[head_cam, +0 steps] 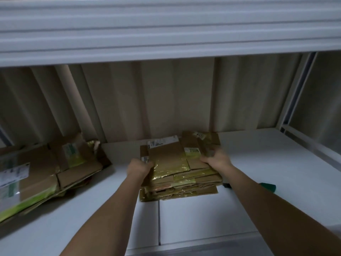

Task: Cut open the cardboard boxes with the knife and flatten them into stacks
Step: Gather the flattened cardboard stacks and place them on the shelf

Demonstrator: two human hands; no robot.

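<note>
My left hand (140, 166) and right hand (215, 158) grip the flattened cardboard stack (181, 174) on the shelf (258, 163).

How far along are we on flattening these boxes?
Done: one flattened stack lies on the white shelf at left. In hand: left hand and right hand grip a second flat stack by its sides. No uncut boxes or knife clearly visible here.
</note>
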